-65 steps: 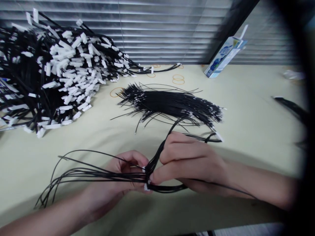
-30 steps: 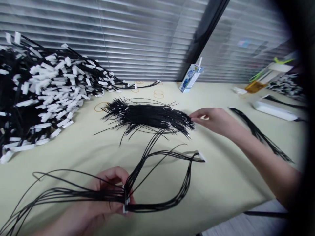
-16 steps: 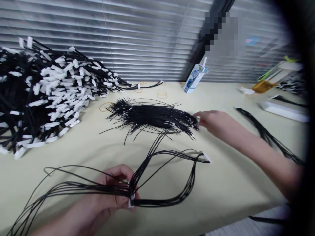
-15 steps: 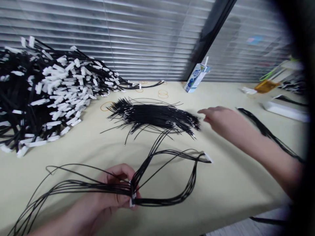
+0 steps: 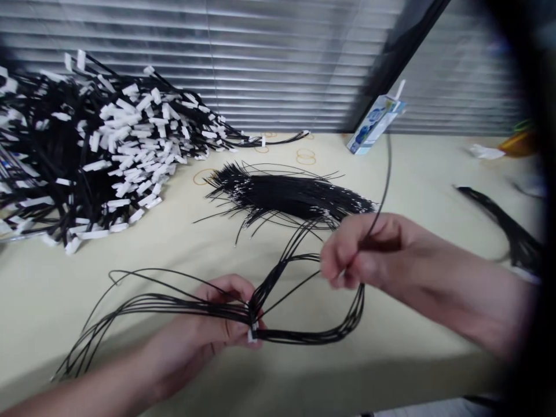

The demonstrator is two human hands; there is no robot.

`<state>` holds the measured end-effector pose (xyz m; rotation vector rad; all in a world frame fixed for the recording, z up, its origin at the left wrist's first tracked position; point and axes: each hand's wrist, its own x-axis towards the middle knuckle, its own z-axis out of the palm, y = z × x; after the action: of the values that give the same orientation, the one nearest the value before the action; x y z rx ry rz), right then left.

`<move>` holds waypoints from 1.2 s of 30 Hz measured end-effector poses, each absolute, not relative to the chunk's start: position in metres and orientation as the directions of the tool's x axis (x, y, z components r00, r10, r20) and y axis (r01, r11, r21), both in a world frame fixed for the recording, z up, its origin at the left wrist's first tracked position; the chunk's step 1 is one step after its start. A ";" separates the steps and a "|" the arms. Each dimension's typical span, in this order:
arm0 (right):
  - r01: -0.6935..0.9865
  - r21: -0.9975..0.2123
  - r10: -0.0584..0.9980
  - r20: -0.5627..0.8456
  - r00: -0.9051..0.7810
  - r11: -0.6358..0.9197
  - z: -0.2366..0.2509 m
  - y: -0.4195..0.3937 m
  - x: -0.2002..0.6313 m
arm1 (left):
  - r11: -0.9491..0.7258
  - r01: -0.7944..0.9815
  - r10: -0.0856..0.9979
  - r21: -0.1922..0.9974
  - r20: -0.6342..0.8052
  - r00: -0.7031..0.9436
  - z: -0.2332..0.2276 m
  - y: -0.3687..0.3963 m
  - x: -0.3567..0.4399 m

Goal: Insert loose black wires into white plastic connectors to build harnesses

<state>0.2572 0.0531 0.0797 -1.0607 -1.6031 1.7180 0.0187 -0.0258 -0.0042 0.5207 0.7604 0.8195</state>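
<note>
While both of my hands work low over the pale yellow tabletop [image 5: 434, 174], the biggest mass in view is the heap of black wire harnesses with white plastic connectors [image 5: 87, 150], lying well off to the far left of my left hand. Beyond both hands, between them and the grey window blinds [image 5: 278, 58], rests the flat pile of loose black wires with bare metal tips [image 5: 291, 197]. A black cable bundle [image 5: 508, 226] lies to the right of my right forearm.

My left hand [image 5: 208, 330] is closed: thumb and fingers pinch the small white connector [image 5: 252, 333] of the black multi-wire harness [image 5: 174, 304]. Its strands fan out to the left of that pinch and loop round to the right, passing under my right hand.

My right hand [image 5: 369, 258] is closed too, fingertips pressed together on a single thin black wire [image 5: 386, 179], which rises from the pinch and arcs away upward. This hand sits just right of and above the left one, apart from it.

Far behind the right hand, a blue-and-white drink carton [image 5: 373, 119] leans by the blinds; several tan rubber bands [image 5: 306, 155] lie near it.
</note>
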 end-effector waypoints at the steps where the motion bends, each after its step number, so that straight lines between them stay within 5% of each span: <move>1: 0.088 -0.984 0.763 -0.175 -0.623 -0.154 0.080 0.047 0.247 | 0.588 -0.446 0.799 0.675 -0.399 0.451 -0.003 -0.026 0.019; 3: 0.094 -0.989 0.671 -0.149 -0.727 -0.117 0.079 0.040 0.233 | 0.592 -0.437 0.797 0.677 -0.410 0.444 -0.001 -0.026 0.019; 7: 0.231 -0.936 0.702 0.024 -0.712 0.266 0.072 0.034 0.218 | 0.592 -0.451 0.801 0.668 -0.427 0.419 0.001 -0.026 0.020; 10: 0.296 -0.873 0.711 0.078 -0.699 0.387 0.064 0.032 0.213 | 0.578 -0.462 0.813 0.673 -0.422 0.401 0.000 -0.026 0.021; 29: 0.224 -0.824 0.672 0.233 -0.703 0.521 0.043 0.025 0.217 | 0.569 -0.512 0.821 0.644 -0.401 0.407 -0.001 -0.023 0.020; 36: 0.216 -0.845 0.741 0.272 -0.615 0.489 0.034 0.025 0.214 | 0.566 -0.525 0.821 0.635 -0.374 0.433 -0.001 -0.024 0.019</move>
<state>0.2142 0.0252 0.0344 -0.7843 -2.1025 1.0709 0.0185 -0.0239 -0.0005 0.4650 0.7209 0.8769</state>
